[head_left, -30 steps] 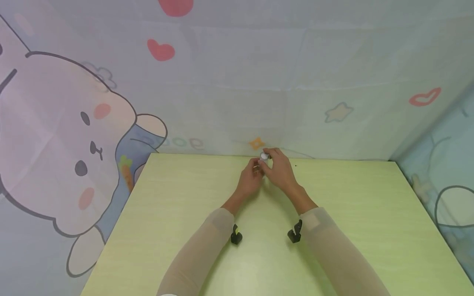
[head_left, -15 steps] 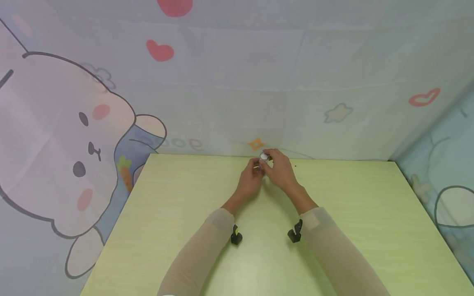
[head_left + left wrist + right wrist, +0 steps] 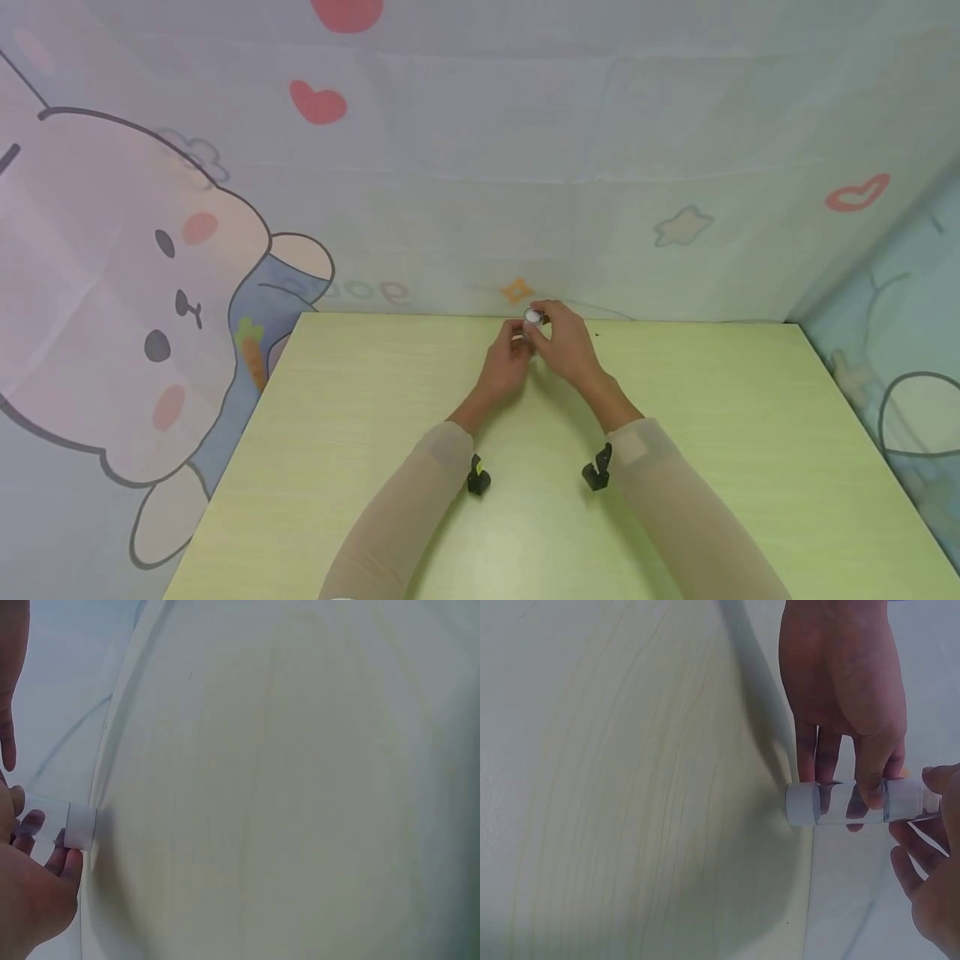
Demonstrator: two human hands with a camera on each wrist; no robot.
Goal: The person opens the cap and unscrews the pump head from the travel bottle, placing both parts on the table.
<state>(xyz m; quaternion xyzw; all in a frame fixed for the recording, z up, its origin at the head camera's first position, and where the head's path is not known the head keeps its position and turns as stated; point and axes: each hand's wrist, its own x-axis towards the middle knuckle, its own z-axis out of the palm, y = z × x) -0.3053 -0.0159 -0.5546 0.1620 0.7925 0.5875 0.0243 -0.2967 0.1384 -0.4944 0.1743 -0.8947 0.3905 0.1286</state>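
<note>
A small, clear cylindrical bottle (image 3: 840, 812) with a white band at its lower end (image 3: 801, 804) is held above the table's far edge. My left hand (image 3: 506, 362) grips its clear body between thumb and fingers, best seen in the right wrist view. Around the upper end, my right hand (image 3: 567, 343) pinches with thumb and fingers; that end is partly covered by the hand. From the head camera, the round whitish top (image 3: 533, 317) shows between both hands. The left wrist view has the bottle's white lower end (image 3: 81, 827) near the left edge.
Pale yellow-green wood-grain tabletop (image 3: 375, 400) lies beneath both arms. A printed cloth (image 3: 480, 167) with hearts and a cartoon animal hangs right behind the far edge. One tiny dark speck (image 3: 597, 335) lies right of the hands. Black clips (image 3: 478, 477) sit at both wrists.
Both hands stay around the bottle in nearly the same place. The head view has shifted slightly. A little more of the bottle's side shows below its top.
</note>
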